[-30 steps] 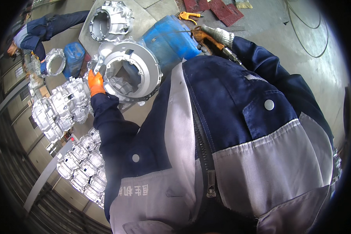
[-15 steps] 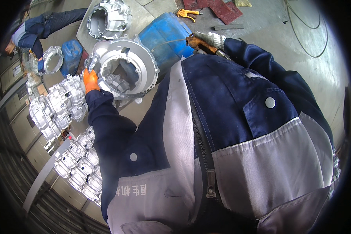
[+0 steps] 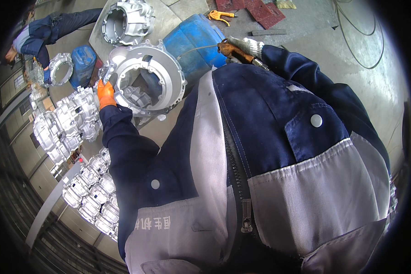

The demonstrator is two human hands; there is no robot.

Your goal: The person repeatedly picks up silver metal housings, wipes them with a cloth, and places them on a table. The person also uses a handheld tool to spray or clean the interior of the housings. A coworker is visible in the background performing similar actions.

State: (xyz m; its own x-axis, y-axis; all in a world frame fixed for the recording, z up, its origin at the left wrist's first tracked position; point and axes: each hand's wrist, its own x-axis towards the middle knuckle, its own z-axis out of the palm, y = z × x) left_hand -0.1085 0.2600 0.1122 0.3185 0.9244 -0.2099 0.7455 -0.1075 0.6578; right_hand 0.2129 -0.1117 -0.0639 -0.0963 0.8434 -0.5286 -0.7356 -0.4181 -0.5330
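Note:
My left hand [image 3: 106,94], in an orange glove, is closed on the left rim of a large silver cast-metal housing [image 3: 171,75]. The housing has a wide round opening, and a smaller casting shows through it. To the right, my right hand [image 3: 245,45], in a white knitted glove, grips an orange-brown air tool [image 3: 239,53] with a metal coupling at its near end. A long thin metal rod [image 3: 198,48] sticks out of the tool leftward, across a blue plastic drum [image 3: 192,36] toward the housing. The rod's tip is too fine to place exactly.
Another silver housing [image 3: 128,23] stands beyond. A yellow blow gun [image 3: 221,17], dark red sheets [image 3: 262,13], a grey bar [image 3: 268,32] and a hose [image 3: 356,55] lie ahead. Stacked castings [image 3: 71,121] fill the left. A person [image 3: 36,43] bends over another housing [image 3: 60,69] beside a blue canister [image 3: 83,66].
My hands, the housing and the air tool keep their places. The view has shifted very slightly, and the other person at the left has moved a little.

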